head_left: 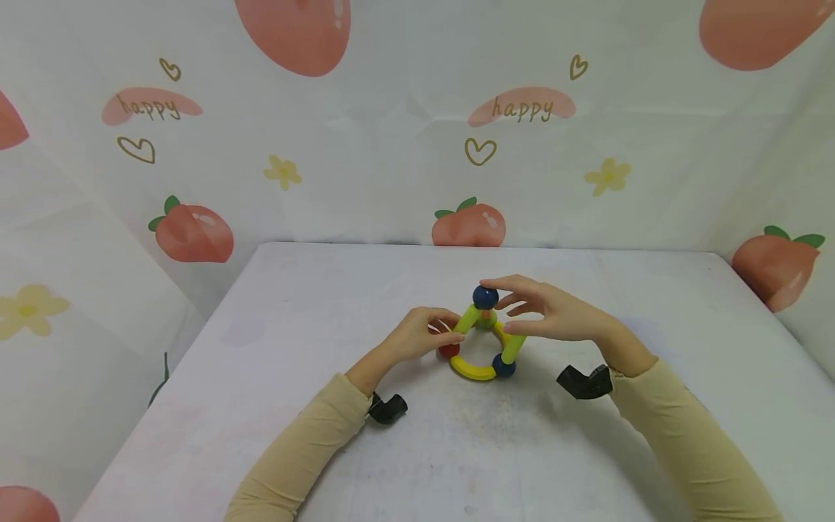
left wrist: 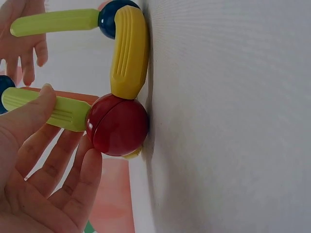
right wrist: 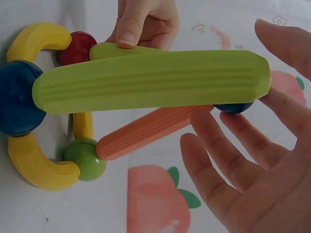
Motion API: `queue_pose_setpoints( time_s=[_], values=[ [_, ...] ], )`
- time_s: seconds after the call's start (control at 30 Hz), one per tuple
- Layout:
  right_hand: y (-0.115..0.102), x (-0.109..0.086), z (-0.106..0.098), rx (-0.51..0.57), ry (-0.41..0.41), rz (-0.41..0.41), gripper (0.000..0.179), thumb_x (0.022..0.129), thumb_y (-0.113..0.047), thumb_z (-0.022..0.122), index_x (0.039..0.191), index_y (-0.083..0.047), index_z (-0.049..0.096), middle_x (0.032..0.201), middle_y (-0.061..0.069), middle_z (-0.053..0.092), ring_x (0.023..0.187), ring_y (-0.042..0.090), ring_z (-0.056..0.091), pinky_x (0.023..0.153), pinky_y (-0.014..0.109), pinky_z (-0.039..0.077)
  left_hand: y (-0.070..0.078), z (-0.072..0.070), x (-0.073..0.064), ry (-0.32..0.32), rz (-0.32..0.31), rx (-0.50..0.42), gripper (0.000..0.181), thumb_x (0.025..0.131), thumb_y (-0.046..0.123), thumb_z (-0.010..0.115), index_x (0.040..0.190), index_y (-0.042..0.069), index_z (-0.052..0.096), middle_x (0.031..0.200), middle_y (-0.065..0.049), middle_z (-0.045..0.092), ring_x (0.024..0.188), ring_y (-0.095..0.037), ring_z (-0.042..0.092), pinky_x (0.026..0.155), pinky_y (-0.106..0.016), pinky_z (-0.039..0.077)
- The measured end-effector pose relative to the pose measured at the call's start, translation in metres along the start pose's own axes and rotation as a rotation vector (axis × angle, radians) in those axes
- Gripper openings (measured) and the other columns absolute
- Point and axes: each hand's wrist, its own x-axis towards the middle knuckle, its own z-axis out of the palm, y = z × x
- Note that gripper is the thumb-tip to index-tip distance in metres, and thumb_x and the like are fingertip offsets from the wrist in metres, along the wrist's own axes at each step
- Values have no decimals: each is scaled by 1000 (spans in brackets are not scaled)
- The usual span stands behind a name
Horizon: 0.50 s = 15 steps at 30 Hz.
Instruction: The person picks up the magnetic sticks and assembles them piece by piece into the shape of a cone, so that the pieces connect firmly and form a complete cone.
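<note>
A toy frame of grooved rods and balls stands on the table. Its base joins curved yellow bars [head_left: 472, 370] with a red ball [left wrist: 121, 127], a lower blue ball [head_left: 504, 367] and a green ball [right wrist: 86, 159]. My left hand [head_left: 420, 333] pinches the lime rod [left wrist: 73, 112] rising from the red ball. That rod and an orange rod [right wrist: 148, 134] lean up to an upper blue ball [head_left: 485, 297]. My right hand [head_left: 554, 312] touches this ball, fingers extended. A second lime rod [right wrist: 150, 82] rises from the lower blue ball toward the right palm, its top end apart from the upper ball.
The white table [head_left: 313, 290] reaches back to a cloth [head_left: 391, 145] printed with peaches, hearts and flowers. A black wrist camera mount [head_left: 388, 409] sits below the left wrist, another black mount [head_left: 584, 382] below the right.
</note>
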Motion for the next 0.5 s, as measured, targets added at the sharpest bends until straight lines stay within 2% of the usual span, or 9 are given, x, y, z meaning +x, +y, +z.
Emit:
queue_pose_setpoints(
  time_s=[0.13,0.37,0.5],
  values=[
    [-1,-2,-1,-5,-12,-1,62,88,-11,63,143,-13,35,138,8,42,116,37,54,95,43,49,0,0,0,1,-9,-10,30,85,20,68,111,6,67,105,-9,69,93,-19,64,82,-23,52],
    [0,-2,0,-31,-16,-23,66,87,-12,65,144,-11,33,142,8,38,115,35,54,95,29,49,1,1,-1,3,-23,-11,29,85,20,68,111,6,67,105,-9,69,93,-19,64,81,-24,52],
    [1,-2,1,-46,-13,-25,66,86,-12,66,144,-12,33,142,8,38,113,35,54,94,28,49,2,1,0,8,-34,-1,30,85,21,69,111,7,67,104,-10,69,91,-19,64,80,-23,52]
  ],
)
